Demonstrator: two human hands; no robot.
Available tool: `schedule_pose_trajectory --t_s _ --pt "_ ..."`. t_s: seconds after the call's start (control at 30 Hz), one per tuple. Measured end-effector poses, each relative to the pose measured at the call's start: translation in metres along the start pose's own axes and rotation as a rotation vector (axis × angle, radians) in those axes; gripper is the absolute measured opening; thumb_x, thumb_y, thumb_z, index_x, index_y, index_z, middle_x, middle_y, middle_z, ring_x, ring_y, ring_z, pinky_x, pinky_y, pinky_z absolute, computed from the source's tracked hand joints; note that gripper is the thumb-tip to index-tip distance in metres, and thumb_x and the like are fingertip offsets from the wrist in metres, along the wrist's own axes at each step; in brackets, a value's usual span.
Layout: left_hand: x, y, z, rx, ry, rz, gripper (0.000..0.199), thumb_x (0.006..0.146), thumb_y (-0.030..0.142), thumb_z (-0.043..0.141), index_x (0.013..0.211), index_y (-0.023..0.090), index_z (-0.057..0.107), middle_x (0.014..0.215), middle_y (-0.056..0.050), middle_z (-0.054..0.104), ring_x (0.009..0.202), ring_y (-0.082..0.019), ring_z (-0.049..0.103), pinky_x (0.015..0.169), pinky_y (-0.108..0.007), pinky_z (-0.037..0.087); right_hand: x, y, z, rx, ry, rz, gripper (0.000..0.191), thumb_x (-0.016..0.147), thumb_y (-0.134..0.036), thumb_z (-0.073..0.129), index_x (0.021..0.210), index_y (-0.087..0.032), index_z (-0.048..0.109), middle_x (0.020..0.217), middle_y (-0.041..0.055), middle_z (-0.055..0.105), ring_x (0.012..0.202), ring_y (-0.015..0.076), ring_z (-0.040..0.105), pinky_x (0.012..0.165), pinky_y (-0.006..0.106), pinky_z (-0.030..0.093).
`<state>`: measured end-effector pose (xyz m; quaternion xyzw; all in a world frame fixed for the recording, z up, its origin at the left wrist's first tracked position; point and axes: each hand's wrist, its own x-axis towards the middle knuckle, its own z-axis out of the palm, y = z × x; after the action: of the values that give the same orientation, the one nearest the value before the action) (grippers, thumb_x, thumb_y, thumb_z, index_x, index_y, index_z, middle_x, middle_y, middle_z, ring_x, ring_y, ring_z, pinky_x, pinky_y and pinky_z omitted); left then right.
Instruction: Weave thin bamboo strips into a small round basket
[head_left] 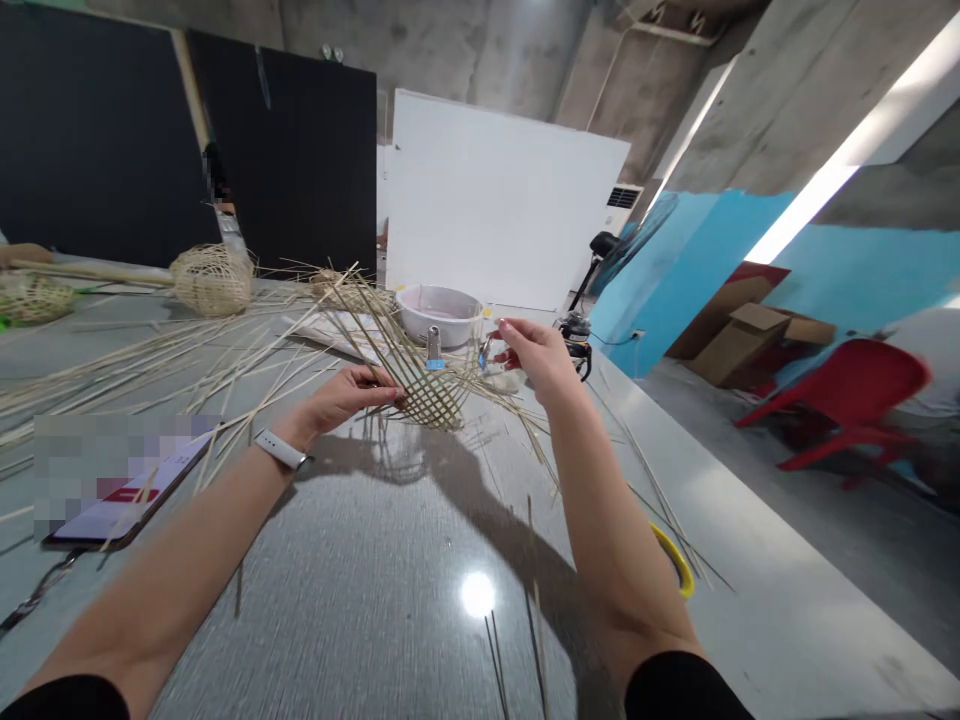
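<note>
Spreading between both hands (354,392) (535,354), a woven lattice (435,402)

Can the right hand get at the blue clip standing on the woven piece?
Probably yes: the right hand is just right of the blue clip, with nothing bulky visible between. It holds another clip, though, which may hinder a grip.

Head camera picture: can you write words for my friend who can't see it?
The left hand holds a weaving of thin strips over a grey table, and the right hand pinches a small clip close by. Another clip, part blue, sits at the weaving's edge. Behind are a pale bowl and a round basket; a phone lies at left.
</note>
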<state>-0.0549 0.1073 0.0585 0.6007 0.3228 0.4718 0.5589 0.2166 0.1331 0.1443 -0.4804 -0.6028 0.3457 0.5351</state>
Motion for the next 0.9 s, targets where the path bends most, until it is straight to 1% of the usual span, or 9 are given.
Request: schedule_pose_trajectory --t_s 0.1,0.17,0.37,0.47,0.53,0.6,0.7,0.83,0.9 --pt "-0.001 0.008 -0.002 0.052 0.012 0.020 0.027 0.065 0.037 0.086 0.074 0.014 0.073 0.075 -0.004 0.074 0.075 -0.015 0.069 0.079 -0.028 0.053 -0.007 -0.002 -0.004 -0.080 0.189 -0.152 0.030 0.079 -0.038 0.070 0.096 -0.014 0.071 0.091 0.0081 0.072 0.059 0.0116 0.064 0.047 0.023 0.044" --pt "-0.003 0.019 0.000 0.134 0.010 0.002 0.027 0.066 0.036 0.086 0.076 0.014 0.074 0.080 -0.006 0.075 0.077 -0.016 0.069 0.078 -0.029 0.054 -0.017 -0.005 -0.005 -0.082 0.212 -0.226 0.030 0.081 -0.037 0.067 0.099 -0.013 0.072 0.092 0.0091 0.072 0.059 0.0109 0.063 0.049 0.024 0.045" --pt "-0.018 0.052 0.013 0.384 -0.145 0.027 0.020 0.073 0.034 0.081 0.080 0.016 0.075 0.084 -0.005 0.075 0.080 -0.016 0.069 0.076 -0.027 0.055 -0.047 -0.021 0.004 -0.067 -0.258 -0.089 0.040 0.082 -0.040 0.069 0.114 -0.016 0.068 0.108 0.0094 0.070 0.053 0.0065 0.056 0.048 0.025 0.047" --pt "-0.023 0.060 0.018 0.440 -0.187 0.046 0.020 0.076 0.034 0.078 0.085 0.016 0.076 0.086 -0.005 0.075 0.082 -0.016 0.068 0.077 -0.027 0.055 -0.049 -0.022 0.009 -0.142 -0.504 -0.033 0.033 0.085 -0.040 0.067 0.107 -0.016 0.069 0.095 0.0073 0.071 0.049 0.0069 0.055 0.042 0.023 0.042" --pt "-0.023 0.061 0.019 0.461 -0.230 0.077 0.018 0.077 0.033 0.077 0.086 0.016 0.075 0.089 -0.005 0.075 0.084 -0.016 0.068 0.079 -0.027 0.054 -0.047 -0.019 0.011 -0.165 -0.571 -0.011 0.025 0.086 -0.037 0.066 0.099 -0.016 0.069 0.085 0.0050 0.069 0.048 0.0074 0.056 0.039 0.022 0.038" --pt "-0.023 0.061 0.019 0.474 -0.259 0.100 0.017 0.078 0.032 0.077 0.085 0.016 0.075 0.090 -0.005 0.074 0.085 -0.015 0.067 0.080 -0.027 0.053 -0.045 -0.015 0.012 -0.181 -0.555 0.014 0.024 0.087 -0.036 0.063 0.099 -0.015 0.067 0.084 0.0054 0.068 0.050 0.0086 0.057 0.039 0.022 0.036" --pt "-0.023 0.062 0.019 0.497 -0.247 0.075 0.019 0.079 0.034 0.076 0.086 0.016 0.075 0.087 -0.005 0.074 0.082 -0.015 0.067 0.076 -0.026 0.053 -0.045 -0.013 0.011 -0.219 -0.457 -0.011 0.038 0.088 -0.041 0.062 0.114 -0.015 0.064 0.099 0.0110 0.070 0.060 0.0133 0.063 0.044 0.026 0.041" --pt "-0.023 0.063 0.018 0.515 -0.307 0.014 0.022 0.078 0.036 0.076 0.085 0.015 0.075 0.082 -0.005 0.073 0.077 -0.015 0.066 0.071 -0.025 0.051 -0.048 -0.018 0.010 -0.318 -0.317 -0.306 0.038 0.082 -0.041 0.070 0.113 -0.020 0.070 0.124 0.0130 0.066 0.106 0.0264 0.063 0.082 0.041 0.051" --pt "-0.023 0.062 0.019 0.495 -0.337 -0.008 0.023 0.079 0.037 0.076 0.085 0.015 0.075 0.082 -0.005 0.073 0.078 -0.015 0.066 0.072 -0.025 0.050 -0.051 -0.019 0.012 -0.323 -0.395 -0.317 0.035 0.080 -0.041 0.072 0.108 -0.021 0.072 0.121 0.0113 0.068 0.114 0.0278 0.059 0.092 0.044 0.048"
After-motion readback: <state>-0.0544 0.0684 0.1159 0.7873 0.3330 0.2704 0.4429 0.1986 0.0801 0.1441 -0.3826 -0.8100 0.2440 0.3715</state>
